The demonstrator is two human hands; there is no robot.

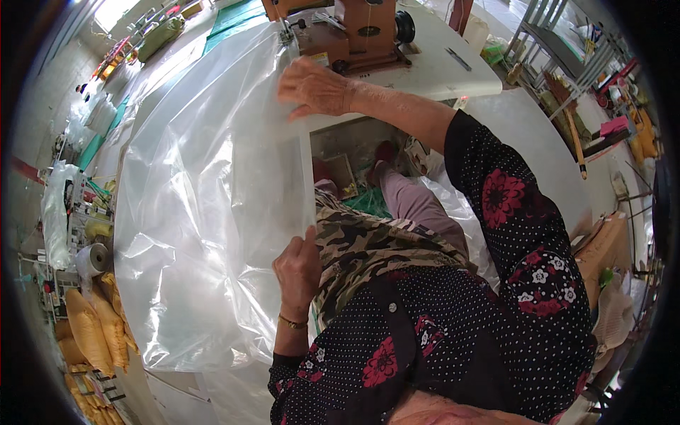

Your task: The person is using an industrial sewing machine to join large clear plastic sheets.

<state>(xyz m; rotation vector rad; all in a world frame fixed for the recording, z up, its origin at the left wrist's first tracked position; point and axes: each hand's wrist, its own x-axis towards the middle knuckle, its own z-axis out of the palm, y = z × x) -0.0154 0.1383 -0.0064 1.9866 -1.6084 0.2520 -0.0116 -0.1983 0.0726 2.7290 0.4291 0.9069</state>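
Note:
A large clear plastic sheet [184,205] spreads over the white table on my left, wrinkled and shiny, its long straight edge running towards the sewing machine. My left hand [297,269] is closed on that edge near my body, pinching the film. Further off, my right hand [315,88] lies by the far end of the same edge, fingers stretched out and thumb apart, slightly blurred. Just beyond it stands a brown sewing machine [368,32]. The sheet's far corner reaches its presser foot [285,32]; whether it lies under the foot is hard to see.
A pair of tweezers [459,59] lies on the white tabletop [439,78], right of the machine. Yellow filled bags [88,329] and a roll [92,260] are at the left. Metal stools [559,46] stand at the far right, with a cardboard box [605,255] nearer.

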